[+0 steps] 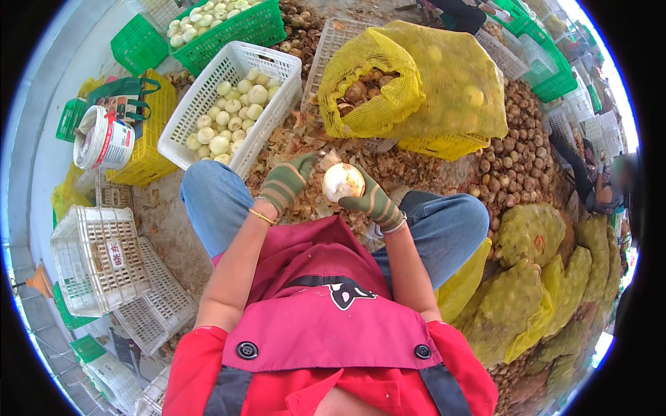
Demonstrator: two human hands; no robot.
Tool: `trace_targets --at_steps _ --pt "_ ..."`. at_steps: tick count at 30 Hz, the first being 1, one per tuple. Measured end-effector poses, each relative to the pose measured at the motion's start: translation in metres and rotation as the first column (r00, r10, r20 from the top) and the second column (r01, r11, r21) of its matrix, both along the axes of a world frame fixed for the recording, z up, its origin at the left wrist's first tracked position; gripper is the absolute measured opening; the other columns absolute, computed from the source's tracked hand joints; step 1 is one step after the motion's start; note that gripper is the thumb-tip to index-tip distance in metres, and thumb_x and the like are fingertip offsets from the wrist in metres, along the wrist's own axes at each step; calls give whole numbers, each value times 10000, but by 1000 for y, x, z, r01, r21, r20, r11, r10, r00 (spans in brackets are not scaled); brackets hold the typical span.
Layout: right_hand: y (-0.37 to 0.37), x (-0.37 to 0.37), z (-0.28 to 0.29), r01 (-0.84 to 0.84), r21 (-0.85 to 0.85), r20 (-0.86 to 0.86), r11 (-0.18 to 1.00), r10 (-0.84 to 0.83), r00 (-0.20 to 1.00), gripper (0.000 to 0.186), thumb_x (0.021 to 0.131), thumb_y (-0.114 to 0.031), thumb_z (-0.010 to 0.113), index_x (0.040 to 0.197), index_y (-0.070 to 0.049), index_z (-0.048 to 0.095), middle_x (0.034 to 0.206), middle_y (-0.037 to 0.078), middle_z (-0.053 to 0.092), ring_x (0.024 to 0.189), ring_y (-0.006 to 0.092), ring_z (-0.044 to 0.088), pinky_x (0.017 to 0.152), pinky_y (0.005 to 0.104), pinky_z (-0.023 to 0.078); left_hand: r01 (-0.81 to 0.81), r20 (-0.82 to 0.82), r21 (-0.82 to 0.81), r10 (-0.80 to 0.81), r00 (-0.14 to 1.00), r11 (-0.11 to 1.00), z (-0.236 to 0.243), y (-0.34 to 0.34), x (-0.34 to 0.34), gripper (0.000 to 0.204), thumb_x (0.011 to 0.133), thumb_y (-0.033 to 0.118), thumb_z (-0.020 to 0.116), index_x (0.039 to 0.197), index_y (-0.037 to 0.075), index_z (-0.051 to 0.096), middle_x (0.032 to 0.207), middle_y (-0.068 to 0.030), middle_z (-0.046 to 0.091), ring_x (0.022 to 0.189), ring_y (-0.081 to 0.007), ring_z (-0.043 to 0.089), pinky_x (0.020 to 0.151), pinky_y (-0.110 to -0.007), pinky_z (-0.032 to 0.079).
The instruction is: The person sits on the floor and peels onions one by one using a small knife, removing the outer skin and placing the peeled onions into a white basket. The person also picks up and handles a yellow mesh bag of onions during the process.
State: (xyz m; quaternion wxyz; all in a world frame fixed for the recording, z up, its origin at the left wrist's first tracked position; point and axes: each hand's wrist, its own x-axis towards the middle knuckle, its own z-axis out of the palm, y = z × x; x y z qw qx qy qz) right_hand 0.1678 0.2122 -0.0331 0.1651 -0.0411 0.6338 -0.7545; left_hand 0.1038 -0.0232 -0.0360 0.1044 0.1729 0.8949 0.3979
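Note:
A mostly peeled white onion (343, 183) with brown patches sits in my right hand (375, 202), whose striped green glove wraps its right side and underside. Just left of the onion is my left hand (288, 182), in a matching glove, its fingers curled closed. A pale flap of onion skin (329, 161) shows between the left fingertips and the onion. Whatever the left fingers grip is too small or hidden to name. Both hands are above my lap, between my bent knees.
Dry onion skins (298, 142) litter the floor ahead. A white crate (168, 142) of peeled onions stands front left, and an open yellow mesh sack (451, 83) of unpeeled onions front right. Loose onions (517, 159) and full sacks (510, 312) lie right; white crates (97, 267) stand left.

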Motion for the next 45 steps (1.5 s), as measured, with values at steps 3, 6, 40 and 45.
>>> trace_targets --at_steps 3,6,40,45 --pt "1 -4 -1 56 -140 65 989 -47 997 782 713 -119 819 1389 -26 438 1212 70 607 1065 150 605 921 307 507 -94 36 205 88 995 974 4 4 6 390 1027 269 486 1389 138 543 899 -120 708 708 -119 645 627 -309 512" --pt "2 -4 -4 102 -160 109 982 -85 990 772 722 -101 800 1396 -33 431 1208 65 606 1056 151 611 897 306 519 -30 -33 97 33 999 995 46 19 35 423 1003 299 508 1402 160 530 813 -153 677 581 -220 630 543 -363 494" --pt "0 -9 -11 206 -276 173 939 -162 971 761 719 -51 770 1397 -32 426 1185 67 611 1021 163 623 821 297 546 -223 -7 279 234 972 934 3 47 43 413 1012 340 505 1355 116 557 750 -187 646 585 -310 624 504 -381 455" --pt "3 -1 5 119 -339 165 933 -65 984 862 664 -68 786 1432 -46 396 1241 80 580 1104 197 601 854 318 544 -648 802 389 106 588 655 -1 38 22 409 978 527 504 873 149 621 581 36 461 466 -82 419 422 -246 305"
